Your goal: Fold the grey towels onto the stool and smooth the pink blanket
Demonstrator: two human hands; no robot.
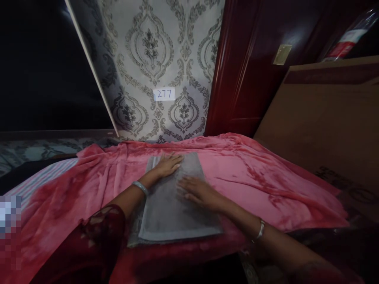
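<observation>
A folded grey cloth [177,221], perhaps a towel, lies flat on a pink plush blanket [237,169]. Its layers do not quite line up at the left and near edges. My left hand [168,165] rests palm down on the far part of the cloth with its fingers stretched out. Nearer the middle, my right hand [197,192] is over the cloth, also palm down with fingers extended and somewhat blurred by motion. Neither hand grips anything.
Behind the blanket is a patterned wall with a paper label [164,94] reading 277. A large dark screen [53,67] stands at the left. To the right are a dark red door [239,71], a big cardboard box [325,114] and a bottle [349,41] on top.
</observation>
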